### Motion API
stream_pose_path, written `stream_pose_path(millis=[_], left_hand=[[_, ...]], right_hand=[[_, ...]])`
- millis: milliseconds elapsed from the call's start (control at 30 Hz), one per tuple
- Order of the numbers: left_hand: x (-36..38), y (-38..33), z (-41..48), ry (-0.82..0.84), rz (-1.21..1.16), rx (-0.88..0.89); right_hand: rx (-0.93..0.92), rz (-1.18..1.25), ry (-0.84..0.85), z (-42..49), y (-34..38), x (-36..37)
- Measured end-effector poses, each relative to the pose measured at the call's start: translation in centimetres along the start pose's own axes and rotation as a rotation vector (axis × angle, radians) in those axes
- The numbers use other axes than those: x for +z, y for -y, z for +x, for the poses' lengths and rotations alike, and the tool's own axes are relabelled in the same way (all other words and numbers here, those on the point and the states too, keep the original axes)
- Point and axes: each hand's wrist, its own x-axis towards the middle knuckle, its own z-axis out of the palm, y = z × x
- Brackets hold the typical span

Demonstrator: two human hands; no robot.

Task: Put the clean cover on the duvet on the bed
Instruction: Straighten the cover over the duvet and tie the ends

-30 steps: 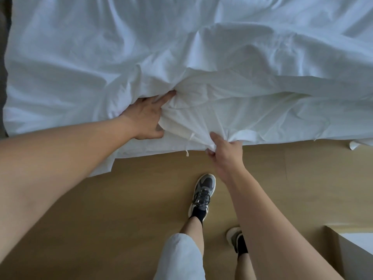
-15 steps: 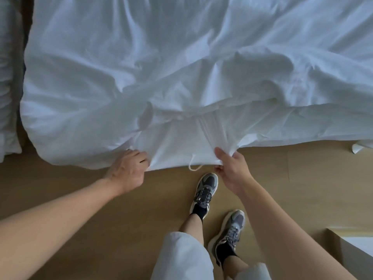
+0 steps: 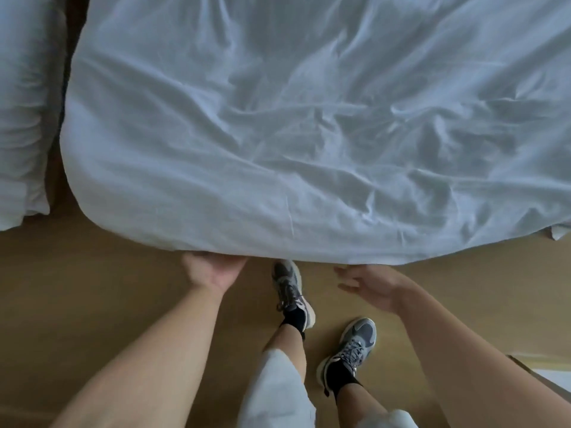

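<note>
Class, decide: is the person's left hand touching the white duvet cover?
Touching. In the head view, the left hand meets the near edge of the duvet cover, its fingers hidden beneath it.

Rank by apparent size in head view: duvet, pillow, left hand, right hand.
1. duvet
2. pillow, cropped by the frame
3. left hand and right hand: look alike, left one partly hidden, so unranked
</note>
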Motion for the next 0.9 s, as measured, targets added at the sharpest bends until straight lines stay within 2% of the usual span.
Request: stream_pose_path(millis=[67, 133, 200, 267, 300, 367, 433, 533, 733, 767, 900], left_hand=[[-1.1, 0.1, 0.1, 0.012, -0.069, 0.079], [-2.2, -0.9, 0.6, 0.037, -0.056, 0.138], [-3.4, -3.0, 1.8, 0.007, -0.006, 0.233], [-4.1, -5.8, 3.8, -0.041, 0.047, 0.328], [-4.1, -7.3, 4.6, -0.051, 0.069, 0.346], [-3.6, -9.6, 5.9, -0.08, 0.08, 0.331], [-3.3, -10.9, 6.3, -0.119, 0.099, 0.262], [-3.6, -11.5, 6.1, -0.146, 0.104, 0.144], [-1.9, -9.8, 4.6, -0.015, 0.099, -0.234], [-1.2, -9.3, 4.3, -0.003, 0.082, -0.231], [0.9, -9.1, 4.1, -0.045, -0.018, -0.004]], right_hand=[[0.039, 0.029, 0.125, -0.1, -1.2, -0.1], [-0.003, 0.104, 0.172, 1.2, -1.2, 1.3], [-0.126, 0.277, 0.167, 3.7, 0.1, 3.7], [-0.263, 0.588, 0.168, 6.5, 2.2, 6.2], [-0.301, 0.737, 0.132, 7.5, 3.1, 7.5], [-0.365, 0.887, 0.028, 8.6, 4.3, 9.8], [-0.413, 0.927, -0.045, 8.8, 4.0, 11.4], [-0.453, 0.927, -0.053, 8.6, 3.0, 12.3], [-0.441, 0.814, -0.079, 6.9, 2.3, 13.0], [-0.441, 0.82, -0.092, 6.7, 2.3, 13.2], [-0.434, 0.833, -0.126, 6.0, 3.5, 14.4]])
